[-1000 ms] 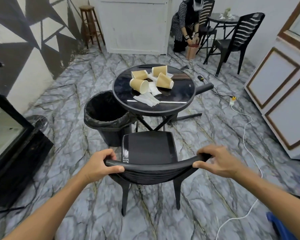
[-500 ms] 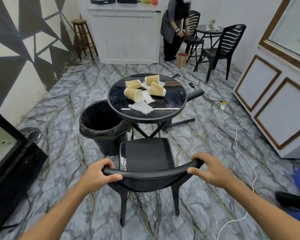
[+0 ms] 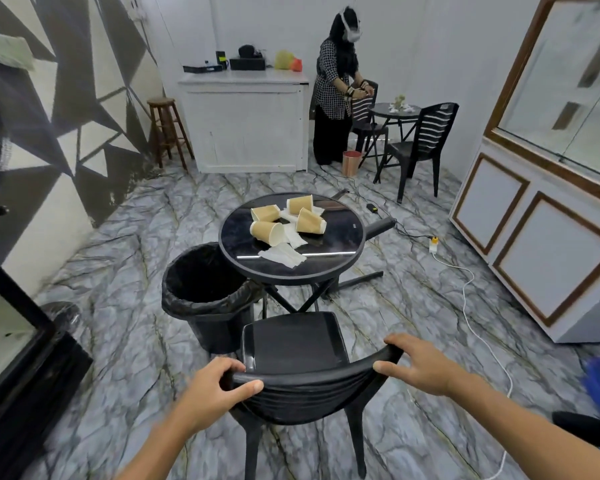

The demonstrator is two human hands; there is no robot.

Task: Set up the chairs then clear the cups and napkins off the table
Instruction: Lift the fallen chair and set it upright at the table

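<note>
A black plastic chair [image 3: 293, 341] stands upright in front of me, its seat facing the round black table [image 3: 343, 268]. My left hand [image 3: 215, 386] grips the left end of the chair's top rail. My right hand [image 3: 416, 365] holds the right end, fingers over the rail and thumb on the near side. On the table lie several tan paper cups [image 3: 265, 232] tipped on their sides among crumpled white napkins [image 3: 283, 254]. Behind the table a second black chair [image 3: 381, 225] lies toppled on the floor, mostly hidden.
A bin with a black liner [image 3: 187, 306] stands left of the table, touching it. A white cable [image 3: 468, 306] runs across the floor on the right beside a white cabinet [image 3: 551, 254]. At the back a person [image 3: 333, 98] stands by another table [image 3: 395, 110].
The view has tilted up and drawn back a little, showing more of the room. Both hands stay on the chair's top rail and the chair remains upright by the table.
</note>
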